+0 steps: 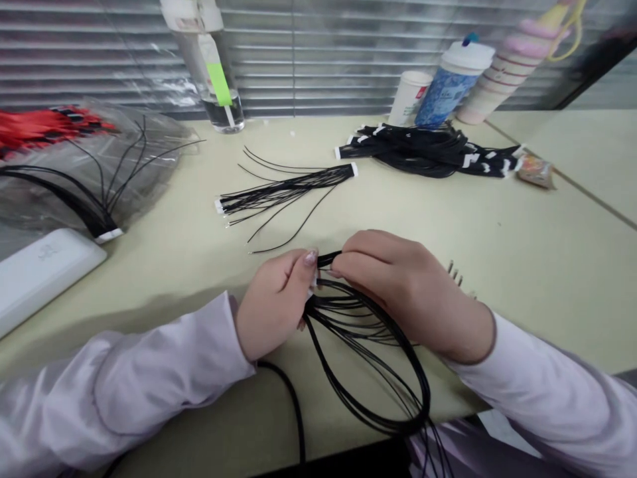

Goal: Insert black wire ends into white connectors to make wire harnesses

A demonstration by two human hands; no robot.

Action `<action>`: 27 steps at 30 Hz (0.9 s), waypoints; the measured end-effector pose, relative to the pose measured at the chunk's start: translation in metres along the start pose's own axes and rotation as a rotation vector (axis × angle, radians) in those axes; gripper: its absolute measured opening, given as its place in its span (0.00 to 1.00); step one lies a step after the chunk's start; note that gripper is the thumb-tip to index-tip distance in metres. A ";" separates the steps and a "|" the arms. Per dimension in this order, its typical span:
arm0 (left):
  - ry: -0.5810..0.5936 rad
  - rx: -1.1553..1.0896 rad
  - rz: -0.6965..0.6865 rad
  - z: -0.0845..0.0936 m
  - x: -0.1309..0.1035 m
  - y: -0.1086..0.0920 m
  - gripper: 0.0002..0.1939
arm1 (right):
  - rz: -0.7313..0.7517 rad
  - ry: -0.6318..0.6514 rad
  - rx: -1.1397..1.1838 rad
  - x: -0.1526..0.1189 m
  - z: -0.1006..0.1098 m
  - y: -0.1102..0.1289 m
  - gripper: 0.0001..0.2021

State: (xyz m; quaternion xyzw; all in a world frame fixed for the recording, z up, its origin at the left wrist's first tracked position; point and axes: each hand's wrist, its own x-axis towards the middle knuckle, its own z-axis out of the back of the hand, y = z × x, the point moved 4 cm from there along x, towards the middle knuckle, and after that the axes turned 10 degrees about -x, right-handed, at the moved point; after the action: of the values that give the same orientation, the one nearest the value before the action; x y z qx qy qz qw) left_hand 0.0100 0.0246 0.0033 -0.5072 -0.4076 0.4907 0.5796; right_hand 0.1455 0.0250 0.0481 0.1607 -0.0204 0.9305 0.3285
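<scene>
Pale lilac cloth sleeve on the left (164, 378): long and loose, softly shiny, with many folds; a curved darker line crosses it, seam or crease, I cannot tell.
Straight-edged cuff of this sleeve (235, 332): wide at the opening.
Pale lilac cloth sleeve on the right (552, 392): same colour, long, with smoother surface and closer wrist edge.
Left hand (273, 302): bare, with a rounded, silvery-pink, glittering thumbnail (311, 257).
Right hand (415, 289): also bare.

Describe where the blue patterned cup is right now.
In the head view, the blue patterned cup stands at the upper right, between the white paper cup and the pink-topped bottle, just behind the black wire pile.
</scene>
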 end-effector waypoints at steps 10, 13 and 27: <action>-0.203 -0.176 0.120 0.005 0.006 0.018 0.19 | -0.256 -0.154 -0.186 -0.003 0.026 -0.022 0.07; -0.299 -0.268 0.145 0.008 0.011 0.028 0.18 | -0.304 -0.015 -0.181 -0.012 0.040 -0.032 0.11; -0.271 -0.131 0.121 0.006 0.007 0.011 0.18 | -0.144 0.254 0.088 0.003 -0.012 0.008 0.12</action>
State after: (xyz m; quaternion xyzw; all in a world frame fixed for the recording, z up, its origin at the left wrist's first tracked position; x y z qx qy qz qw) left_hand 0.0037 0.0329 -0.0071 -0.4969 -0.4817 0.5610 0.4543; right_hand 0.1348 0.0224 0.0385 0.0571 0.0737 0.9175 0.3868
